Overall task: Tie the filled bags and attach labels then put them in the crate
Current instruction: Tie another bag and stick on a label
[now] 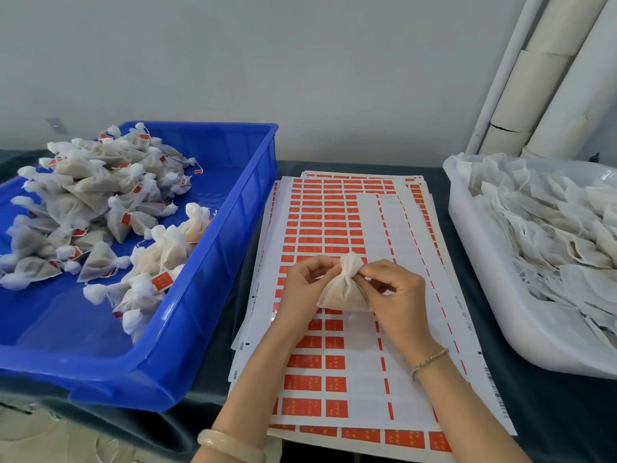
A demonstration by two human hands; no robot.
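Pinching the neck of a filled mesh bag (342,289) over the label sheets (337,228), the left hand (305,285) and right hand (390,289) seemed mid-tie; the string was hard to see. Next would come a red label, then the blue crate (213,295).

Premises present as a small packing workshop. A bench (541,412) under dark cloth carries a blue plastic crate (233,208) heaped with tied labelled bags (83,195), a stack of printed label sheets (334,215) with many stickers already peeled, and a white tub (474,262) full of untied bags (551,228). Large cardboard tubes (534,88) lean in the corner against a plain wall (300,61).
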